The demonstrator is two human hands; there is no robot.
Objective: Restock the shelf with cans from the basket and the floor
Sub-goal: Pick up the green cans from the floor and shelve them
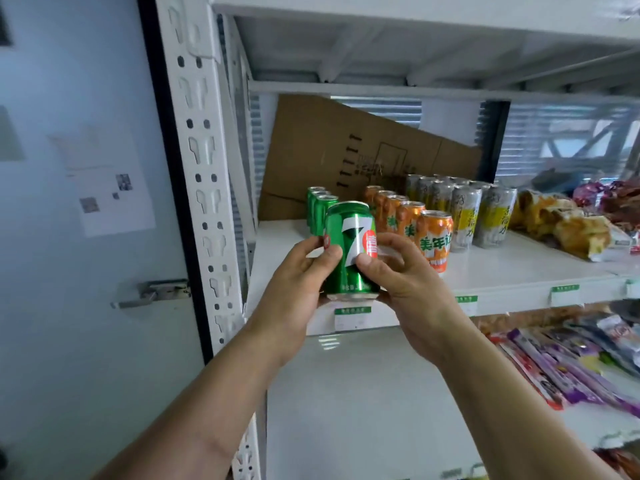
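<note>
Fingers and thumbs of both hands are curling round a green 7-Up can [349,249], holding it upright at the front edge of the white shelf [519,271]. Left hand [294,282] is gripping its left side, right hand [405,275] its right, forearms reaching up. Behind it, green cans [317,211] are standing in a row, orange cans [401,216] just beside them.

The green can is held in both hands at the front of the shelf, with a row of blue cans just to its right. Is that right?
Not quite. The head view shows the row just right of the green can is orange cans, not blue. The rest holds: the left hand and right hand both hold it at the front of the shelf.
</note>
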